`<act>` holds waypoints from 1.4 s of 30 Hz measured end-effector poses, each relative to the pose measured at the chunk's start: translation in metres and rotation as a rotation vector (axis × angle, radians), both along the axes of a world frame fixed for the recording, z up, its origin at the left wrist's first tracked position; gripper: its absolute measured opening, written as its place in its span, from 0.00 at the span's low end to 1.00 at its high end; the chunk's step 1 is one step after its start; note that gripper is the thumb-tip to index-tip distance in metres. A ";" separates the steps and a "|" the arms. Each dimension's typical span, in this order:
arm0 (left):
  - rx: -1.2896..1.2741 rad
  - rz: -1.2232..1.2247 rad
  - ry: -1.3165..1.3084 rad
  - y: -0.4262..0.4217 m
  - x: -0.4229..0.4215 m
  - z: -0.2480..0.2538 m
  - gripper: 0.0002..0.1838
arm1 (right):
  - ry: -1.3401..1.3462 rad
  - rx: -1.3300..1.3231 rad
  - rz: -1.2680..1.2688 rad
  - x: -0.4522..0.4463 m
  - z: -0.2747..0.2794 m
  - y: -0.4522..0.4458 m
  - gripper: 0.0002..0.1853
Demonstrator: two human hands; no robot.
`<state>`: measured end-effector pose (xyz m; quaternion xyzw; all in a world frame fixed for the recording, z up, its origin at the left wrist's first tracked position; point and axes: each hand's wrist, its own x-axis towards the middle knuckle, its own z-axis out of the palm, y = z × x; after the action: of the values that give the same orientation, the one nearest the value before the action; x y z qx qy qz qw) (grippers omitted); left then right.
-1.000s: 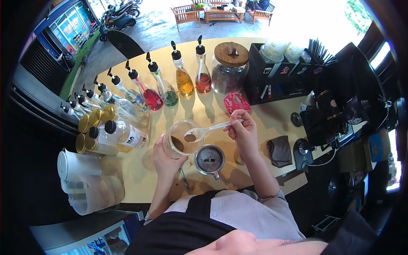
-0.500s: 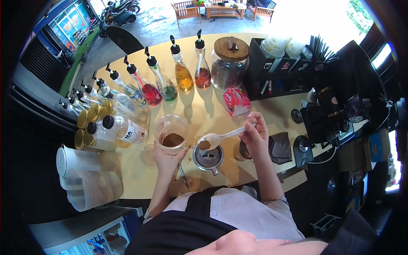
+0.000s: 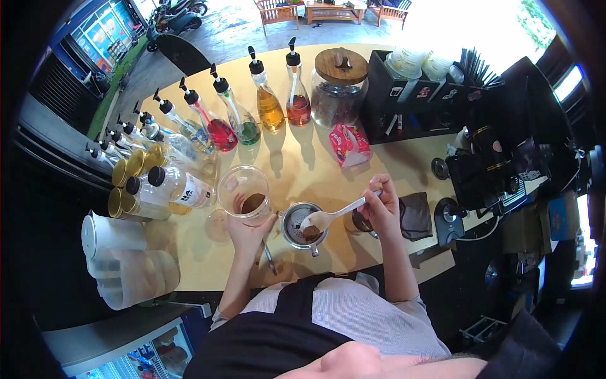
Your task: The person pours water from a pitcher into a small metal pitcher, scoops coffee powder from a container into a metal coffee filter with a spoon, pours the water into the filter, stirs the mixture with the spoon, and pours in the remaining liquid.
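Observation:
My left hand (image 3: 248, 230) is wrapped round a clear plastic tub (image 3: 243, 180), tilted so that brown powder (image 3: 253, 203) shows in its bottom. Between the fingers of my right hand (image 3: 381, 205) is the handle of a white spoon (image 3: 323, 218). Brown powder (image 3: 311, 234) sits at the spoon's bowl, which is over a round metal filter (image 3: 285, 237) with a perforated bottom and small side handles. The filter stands on the table between my hands. A dark-filled glass (image 3: 361, 222) is partly hidden by my right hand.
Pump bottles of syrup (image 3: 271, 114) line the far edge. A wood-lidded jar (image 3: 339, 104) and a pink packet (image 3: 349, 146) stand beyond the filter. White pitchers (image 3: 117, 234) are at left, a dark cloth (image 3: 414, 216) and coffee machine (image 3: 492, 164) at right. A thin metal utensil (image 3: 269, 258) lies near my left wrist.
The spoon's bowl has moved down and slightly right, over the filter, and is more tilted. The tub has shifted a little left. Both hands keep their holds.

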<state>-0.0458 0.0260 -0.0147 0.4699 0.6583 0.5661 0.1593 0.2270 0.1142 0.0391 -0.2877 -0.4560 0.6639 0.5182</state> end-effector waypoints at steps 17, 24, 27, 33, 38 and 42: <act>-0.006 -0.007 -0.023 0.002 -0.003 -0.005 0.46 | 0.117 -0.112 -0.078 -0.014 -0.008 0.009 0.08; -0.012 -0.005 -0.002 0.003 -0.004 -0.005 0.46 | 0.065 -0.035 -0.044 -0.017 -0.007 0.010 0.09; -0.021 -0.010 -0.008 0.003 -0.005 -0.007 0.46 | 0.056 -0.011 -0.039 -0.017 -0.011 0.012 0.09; -0.011 0.000 -0.016 0.003 -0.006 -0.008 0.46 | 0.103 -0.068 -0.068 -0.018 -0.007 0.011 0.09; -0.031 -0.005 -0.018 0.004 -0.003 0.001 0.46 | 0.080 -0.011 -0.088 -0.018 -0.006 0.013 0.10; -0.023 -0.010 -0.008 0.006 -0.004 0.000 0.46 | 0.042 0.027 -0.098 -0.019 -0.009 0.016 0.09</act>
<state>-0.0499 0.0321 -0.0150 0.4690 0.6618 0.5596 0.1700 0.2083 0.1306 0.0297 -0.2889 -0.4392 0.6374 0.5634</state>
